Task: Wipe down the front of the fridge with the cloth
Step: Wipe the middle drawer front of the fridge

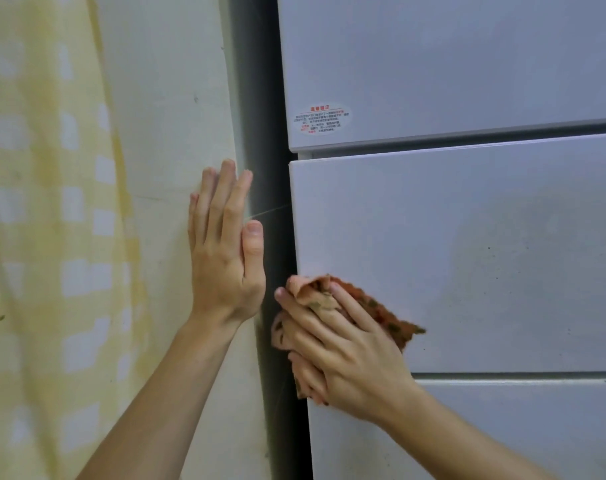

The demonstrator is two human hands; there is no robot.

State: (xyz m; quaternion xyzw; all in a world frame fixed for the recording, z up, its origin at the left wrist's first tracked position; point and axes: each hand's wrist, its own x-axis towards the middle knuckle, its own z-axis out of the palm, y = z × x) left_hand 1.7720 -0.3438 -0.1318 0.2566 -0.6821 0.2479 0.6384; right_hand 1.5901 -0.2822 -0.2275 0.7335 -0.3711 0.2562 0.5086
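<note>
The fridge [467, 254] front carries an oval printed label [321, 119] at 11 o'clock and the orange cloth [386, 315] pressed against its middle panel at 8 o'clock.

On my left a yellow-and-white checked curtain [52, 237] hangs in soft folds against a cream wall [166, 116]. The paint carries a few small dark specks. Along the wall's right edge runs a dark, shadowed gap [260, 98], crossed by one thin cobweb strand [272, 210]. The light is soft and even.
</note>
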